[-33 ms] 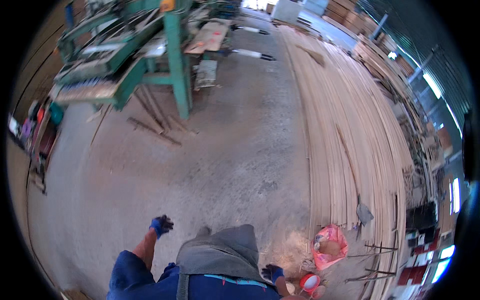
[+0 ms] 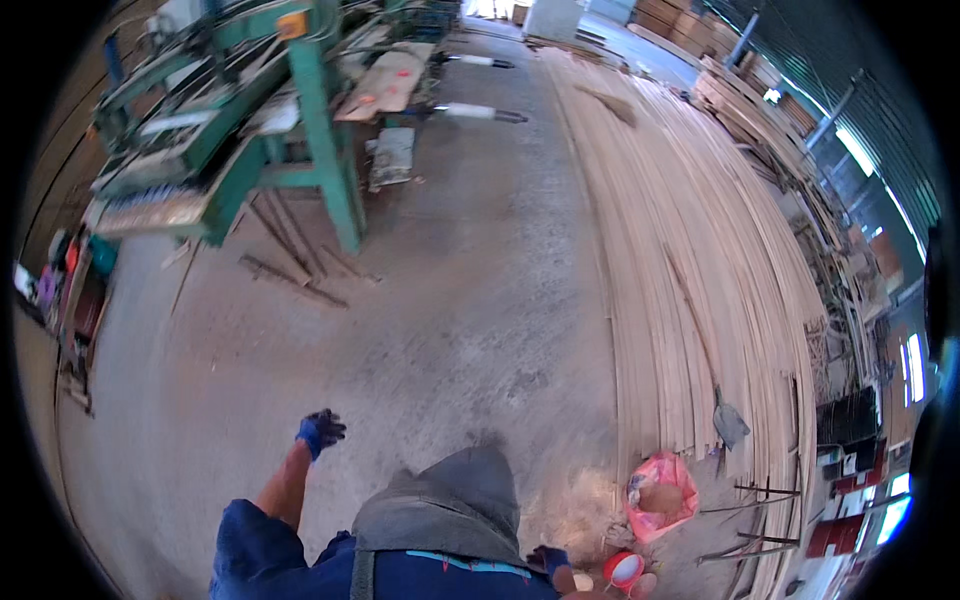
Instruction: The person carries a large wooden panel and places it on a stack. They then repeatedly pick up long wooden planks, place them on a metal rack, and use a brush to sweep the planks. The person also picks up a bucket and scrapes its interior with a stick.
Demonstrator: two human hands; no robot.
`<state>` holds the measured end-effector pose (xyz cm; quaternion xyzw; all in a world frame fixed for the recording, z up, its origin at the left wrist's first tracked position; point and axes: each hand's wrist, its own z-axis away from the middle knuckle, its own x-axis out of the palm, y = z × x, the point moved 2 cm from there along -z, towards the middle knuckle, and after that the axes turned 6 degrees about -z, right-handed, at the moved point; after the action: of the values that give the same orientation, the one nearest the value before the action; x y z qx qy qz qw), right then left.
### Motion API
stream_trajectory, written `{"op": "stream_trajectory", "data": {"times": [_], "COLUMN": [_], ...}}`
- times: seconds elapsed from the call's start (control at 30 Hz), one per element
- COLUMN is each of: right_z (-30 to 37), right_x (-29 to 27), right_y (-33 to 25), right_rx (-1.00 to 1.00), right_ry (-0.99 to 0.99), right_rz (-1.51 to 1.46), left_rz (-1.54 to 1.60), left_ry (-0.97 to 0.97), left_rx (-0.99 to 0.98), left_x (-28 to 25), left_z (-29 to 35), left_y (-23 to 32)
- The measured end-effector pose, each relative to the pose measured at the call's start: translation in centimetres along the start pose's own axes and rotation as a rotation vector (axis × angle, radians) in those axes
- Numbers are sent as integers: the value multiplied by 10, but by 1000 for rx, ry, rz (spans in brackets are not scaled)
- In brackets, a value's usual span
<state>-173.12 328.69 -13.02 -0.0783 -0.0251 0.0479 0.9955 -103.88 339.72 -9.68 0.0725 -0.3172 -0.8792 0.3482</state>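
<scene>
My left hand (image 2: 321, 432), in a blue and dark work glove, hangs out over the concrete floor (image 2: 390, 370) with its fingers apart and nothing in it. My right hand (image 2: 548, 560), gloved alike, is low beside my grey apron (image 2: 440, 505). Its fingers look loosely stretched, and I see nothing in them, though the hand is small and partly blurred. Closest to it are a red bucket (image 2: 623, 570) with a pale inside and a pink sack (image 2: 645, 525) standing open with brown, grainy stuff in it. Neither hand touches them.
Long wooden boards (image 2: 650, 330) cover the floor on the right, with a long-handled shovel (image 2: 730, 425) lying across them. A green machine (image 2: 330, 180) stands at the far left, with metal bars (image 2: 290, 280) on the floor by its leg. Metal stands (image 2: 765, 545) are at lower right.
The whole view has shifted slightly, with the machine now farther left and lower. My left hand sits a little higher in the picture, my right hand a little lower.
</scene>
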Motion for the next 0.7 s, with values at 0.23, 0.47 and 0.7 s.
{"op": "stream_trajectory", "data": {"times": [0.23, 0.47, 0.7], "right_z": [-97, -80, -146], "right_x": [-85, 35, 93], "right_y": [-219, -679, -925], "right_rx": [-23, -383, -183], "right_ry": [68, -156, -271], "right_rz": [6, -31, 127], "left_rz": [-48, -103, -1012], "left_ry": [-172, -156, -78], "left_rx": [34, -502, -195], "left_x": [189, 324, 473], "left_z": [-137, -161, -350], "left_y": [158, 80, 238]}}
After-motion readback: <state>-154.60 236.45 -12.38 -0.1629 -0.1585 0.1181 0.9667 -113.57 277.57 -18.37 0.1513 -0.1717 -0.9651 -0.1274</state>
